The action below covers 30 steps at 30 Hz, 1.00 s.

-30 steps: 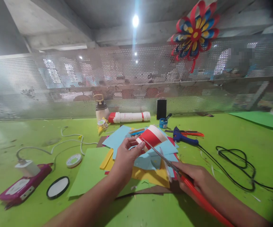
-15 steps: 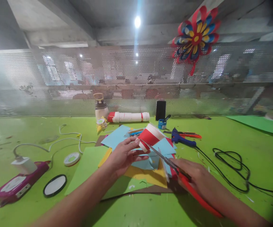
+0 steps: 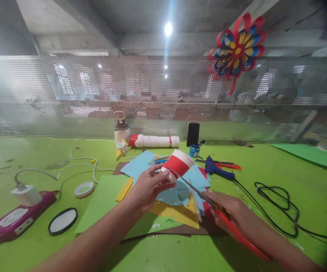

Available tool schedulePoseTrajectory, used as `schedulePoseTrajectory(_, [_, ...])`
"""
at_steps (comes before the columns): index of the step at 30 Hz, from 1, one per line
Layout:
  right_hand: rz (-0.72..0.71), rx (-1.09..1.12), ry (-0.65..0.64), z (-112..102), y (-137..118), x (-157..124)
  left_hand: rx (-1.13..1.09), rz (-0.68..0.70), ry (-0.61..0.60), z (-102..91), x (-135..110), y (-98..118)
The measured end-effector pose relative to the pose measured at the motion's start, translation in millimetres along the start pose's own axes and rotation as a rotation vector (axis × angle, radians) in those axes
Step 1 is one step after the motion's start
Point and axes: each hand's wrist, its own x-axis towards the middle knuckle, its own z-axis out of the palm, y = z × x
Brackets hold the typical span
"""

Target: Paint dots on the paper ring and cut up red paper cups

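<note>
A paper cup (image 3: 178, 163), white with a broad red band, lies tilted in the grip of my left hand (image 3: 149, 187), with the thumb and fingers around its narrower end. My right hand (image 3: 231, 211) is closed on scissors (image 3: 222, 213) with red handles. Their blades are spread apart; the upper blade reaches to the cup's red band near my left fingers, and whether it touches the cup I cannot tell. Below both hands lie blue paper sheets (image 3: 145, 162), a yellow sheet (image 3: 177, 215) and a light green sheet (image 3: 101, 200).
A blue glue gun (image 3: 218, 170) with a black cord lies at the right. Further back are a stack of paper cups (image 3: 156, 141), a blue jar (image 3: 194, 151) and a bottle (image 3: 121, 132). At the left are a tape roll (image 3: 84, 189), a round mirror-like disc (image 3: 63, 221) and a purple power strip (image 3: 22, 219).
The cup in my left hand has turned slightly and shifted a little to the left. The scissors have dipped slightly, and the whole view has shifted a little.
</note>
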Motion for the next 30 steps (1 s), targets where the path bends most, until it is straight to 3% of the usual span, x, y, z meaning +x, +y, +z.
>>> schedulePoseTrajectory(9, [-0.001, -0.054, 0.031, 2.3, 2.7, -4.5, 0.061, 0.047, -0.049, 6.7, -6.9, -4.8])
schedulePoseTrajectory(18, [0.001, -0.035, 0.018, 1.0, -5.5, -5.9, 0.109, 0.061, -0.04, 2.4, -4.5, -3.1])
schedulePoseTrajectory(30, [-0.022, -0.005, 0.024, 5.4, -2.5, -2.9, 0.292, 0.191, 0.015, 7.6, -6.9, -5.5])
